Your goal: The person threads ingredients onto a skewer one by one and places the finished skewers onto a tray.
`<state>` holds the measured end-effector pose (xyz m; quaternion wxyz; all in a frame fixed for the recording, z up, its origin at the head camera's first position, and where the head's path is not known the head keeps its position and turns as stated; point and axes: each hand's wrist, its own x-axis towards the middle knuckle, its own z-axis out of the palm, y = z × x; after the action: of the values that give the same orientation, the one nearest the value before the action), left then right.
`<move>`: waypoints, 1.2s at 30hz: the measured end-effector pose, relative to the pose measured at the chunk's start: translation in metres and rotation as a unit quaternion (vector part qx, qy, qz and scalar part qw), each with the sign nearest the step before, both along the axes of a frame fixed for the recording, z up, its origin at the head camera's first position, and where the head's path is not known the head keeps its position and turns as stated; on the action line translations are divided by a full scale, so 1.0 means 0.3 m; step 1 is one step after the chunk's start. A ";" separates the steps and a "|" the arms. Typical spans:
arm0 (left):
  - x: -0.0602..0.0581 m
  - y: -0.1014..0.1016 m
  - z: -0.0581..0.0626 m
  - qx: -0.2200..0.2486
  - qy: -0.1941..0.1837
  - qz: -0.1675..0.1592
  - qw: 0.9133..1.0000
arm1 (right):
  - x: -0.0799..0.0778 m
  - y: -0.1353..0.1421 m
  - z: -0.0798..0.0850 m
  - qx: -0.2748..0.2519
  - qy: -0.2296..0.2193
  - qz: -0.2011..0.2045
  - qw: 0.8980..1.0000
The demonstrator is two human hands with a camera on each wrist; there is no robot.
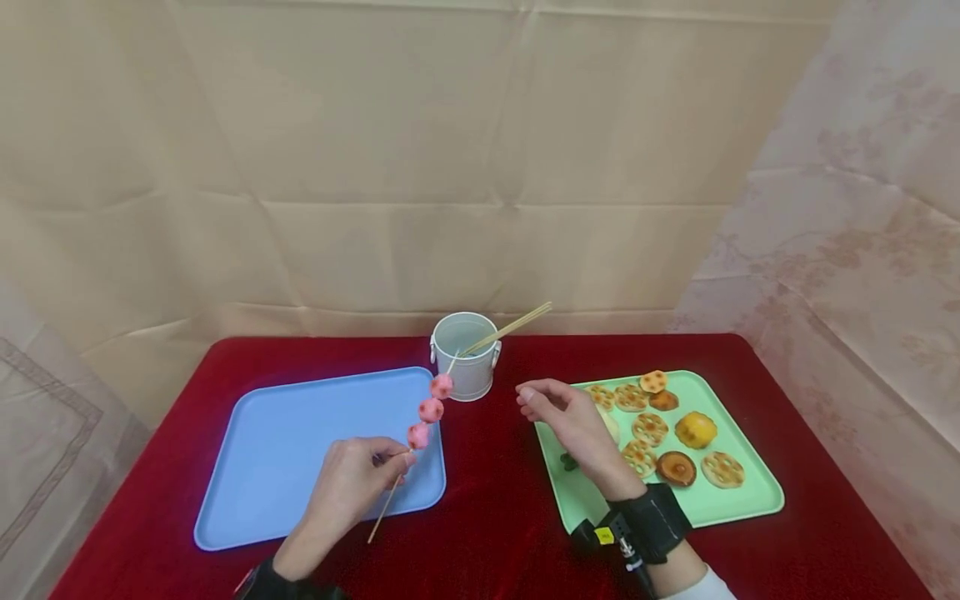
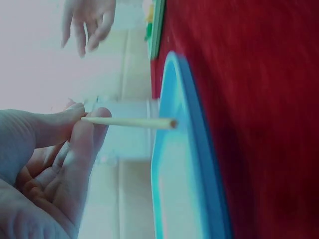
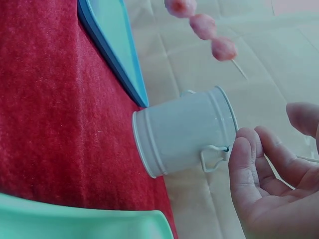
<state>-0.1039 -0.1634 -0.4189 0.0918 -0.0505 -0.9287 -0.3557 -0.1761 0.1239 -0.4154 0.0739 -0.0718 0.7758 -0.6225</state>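
My left hand [image 1: 352,479] pinches a thin wooden skewer [image 1: 384,508] between thumb and fingers, over the right part of the blue tray. Three pink, dark-spotted balls [image 1: 431,410] are threaded on the skewer above the fingers, and its bare tip rises past them, overlapping the bucket in the head view. The skewer's lower end [image 2: 167,123] points toward the left wrist camera. My right hand [image 1: 573,421] hovers over the left side of the green tray, fingers loosely bent, nothing between them. In the right wrist view its thumb stands apart from the fingers [image 3: 242,164].
A white metal bucket [image 1: 471,383] with side handles stands at the back, several skewers [image 1: 517,323] leaning out to the right. The blue tray [image 1: 300,442] lies left. On the green tray [image 1: 757,496] sit lotus-like slices [image 1: 722,470], a mushroom [image 1: 677,469] and a yellow lump [image 1: 696,430].
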 end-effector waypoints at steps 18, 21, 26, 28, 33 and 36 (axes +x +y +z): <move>0.011 -0.338 0.005 -0.089 -0.076 0.114 0.987 | -0.008 0.005 -0.004 -0.018 -0.004 0.000 1.000; 0.025 -0.386 -0.003 -0.113 -0.076 0.117 0.984 | -0.006 0.004 -0.005 -0.022 -0.001 0.002 1.000; 0.042 -0.453 -0.018 -0.128 -0.091 0.123 0.980 | -0.004 0.005 -0.005 -0.032 0.005 0.009 0.999; 0.044 -0.474 -0.022 -0.131 -0.100 0.126 0.978 | -0.004 0.005 -0.005 -0.031 0.007 0.010 0.999; 0.049 -0.511 -0.029 -0.134 -0.138 0.133 0.972 | -0.003 0.004 -0.007 -0.027 -0.003 0.008 1.000; 0.054 -0.525 -0.039 -0.130 -0.160 0.134 0.969 | -0.002 0.003 -0.006 -0.028 -0.010 0.006 1.000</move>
<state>-0.0878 -0.3208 -0.4305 -0.0181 0.1206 -0.9678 -0.2202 -0.1768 0.1246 -0.4173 0.0830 -0.0720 0.7568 -0.6443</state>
